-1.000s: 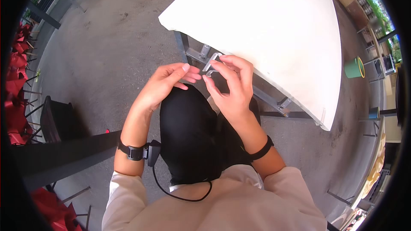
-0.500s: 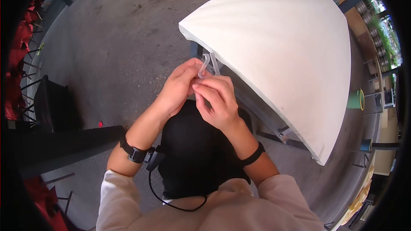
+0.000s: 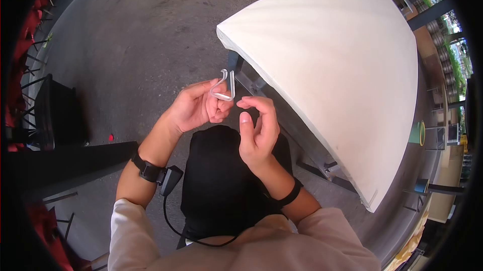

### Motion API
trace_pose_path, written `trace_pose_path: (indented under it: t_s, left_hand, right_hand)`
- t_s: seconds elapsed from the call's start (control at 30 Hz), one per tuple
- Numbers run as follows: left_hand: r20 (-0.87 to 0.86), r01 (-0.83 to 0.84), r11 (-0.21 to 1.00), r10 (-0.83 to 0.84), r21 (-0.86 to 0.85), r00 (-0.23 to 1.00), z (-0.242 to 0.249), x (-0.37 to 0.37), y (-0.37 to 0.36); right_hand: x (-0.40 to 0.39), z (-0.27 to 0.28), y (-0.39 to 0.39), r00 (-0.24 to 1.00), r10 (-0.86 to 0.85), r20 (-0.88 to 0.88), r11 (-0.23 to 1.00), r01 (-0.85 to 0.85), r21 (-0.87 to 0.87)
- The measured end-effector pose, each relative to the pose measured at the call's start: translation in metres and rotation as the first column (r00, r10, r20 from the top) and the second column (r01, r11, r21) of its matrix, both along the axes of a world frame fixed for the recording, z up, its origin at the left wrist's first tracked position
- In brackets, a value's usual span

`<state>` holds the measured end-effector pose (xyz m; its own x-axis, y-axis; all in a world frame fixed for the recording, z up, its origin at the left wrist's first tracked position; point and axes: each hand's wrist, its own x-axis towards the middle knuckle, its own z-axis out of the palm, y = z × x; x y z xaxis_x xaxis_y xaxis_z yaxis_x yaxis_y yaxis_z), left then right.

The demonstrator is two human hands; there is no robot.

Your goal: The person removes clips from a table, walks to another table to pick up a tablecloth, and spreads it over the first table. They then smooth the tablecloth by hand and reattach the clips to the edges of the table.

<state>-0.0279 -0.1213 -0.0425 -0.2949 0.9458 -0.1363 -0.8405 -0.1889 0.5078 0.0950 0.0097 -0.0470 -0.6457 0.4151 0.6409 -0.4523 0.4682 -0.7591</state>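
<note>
A clear plastic clip (image 3: 230,94), bent with two upright arms, is held in my left hand (image 3: 198,106) beside the near edge of the white-covered table (image 3: 332,65). The fingers of my left hand are closed round its lower left side. Just to the right, my right hand (image 3: 260,132) is raised with its thumb and fingers apart. It holds nothing and does not touch the clip.
A dark metal table frame (image 3: 302,143) runs under the tabletop. Yellow rings lie on the floor (image 3: 176,34) at the top and by a green bin (image 3: 415,133) at the right. A black container (image 3: 58,112) and red chairs stand at the left.
My right hand has let go of the clip and moved a little down and right. My left hand has shifted left with the clip, which now shows more fully.
</note>
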Motion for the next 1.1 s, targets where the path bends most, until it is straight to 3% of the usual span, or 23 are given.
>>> trace_pose_path:
  t_s: [0.03,0.13,0.23,0.27,0.4,0.5,0.6,0.7,0.77,0.87,0.97,1.1]
  left_hand:
    - [0.072,-0.005,0.997,-0.001,0.079,0.997,-0.001,-0.005,-0.001]
    - [-0.002,0.051,0.999,-0.051,-0.005,0.999,0.004,-0.010,-0.002]
    - [-0.006,0.110,0.991,-0.111,-0.075,0.994,0.005,-0.010,0.006]
    - [0.009,0.127,0.990,-0.127,-0.063,0.992,0.001,-0.013,0.009]
    - [-0.035,0.107,0.983,-0.113,-0.147,0.993,0.004,-0.013,0.017]
    - [-0.316,-0.208,0.950,0.129,-0.232,0.940,0.012,-0.005,0.030]
    - [-0.722,-0.409,0.887,0.139,-0.213,0.678,0.001,-0.011,0.034]
    - [-0.762,-0.343,0.918,0.076,-0.198,0.643,0.000,-0.017,0.031]
    - [-0.780,-0.413,0.892,0.123,-0.184,0.613,0.002,-0.016,0.033]
    - [-0.767,-0.408,0.896,0.136,-0.175,0.627,-0.008,-0.025,0.034]
    - [-0.757,-0.373,0.907,0.102,-0.196,0.645,-0.009,-0.035,0.037]
    - [-0.781,-0.357,0.912,0.069,-0.203,0.621,-0.003,-0.043,0.048]
  right_hand:
    - [0.001,0.001,-0.001,0.996,0.043,0.081,0.994,-0.034,-0.107]
    - [0.000,0.008,-0.001,0.924,0.263,0.278,0.901,-0.132,-0.412]
    - [-0.015,0.010,0.000,0.906,0.405,0.123,0.737,-0.244,-0.631]
    - [-0.016,0.010,0.007,0.886,0.415,0.209,0.777,-0.225,-0.587]
    - [-0.020,0.020,0.015,0.853,0.464,0.239,0.732,-0.217,-0.646]
    - [-0.023,0.021,0.015,0.863,0.443,0.242,0.714,-0.176,-0.678]
    - [-0.030,0.019,0.012,0.883,0.374,0.284,0.746,-0.105,-0.658]
    - [-0.034,0.018,0.007,0.891,0.330,0.313,0.771,-0.063,-0.633]
    - [-0.037,0.017,0.005,0.894,0.311,0.322,0.781,-0.048,-0.623]
    - [-0.041,0.007,0.004,0.915,0.197,0.352,0.911,-0.038,-0.411]
    - [-0.044,0.005,0.004,0.937,0.087,0.339,0.964,0.007,-0.267]
    - [-0.052,-0.006,0.009,0.964,0.070,0.256,0.957,0.007,-0.290]
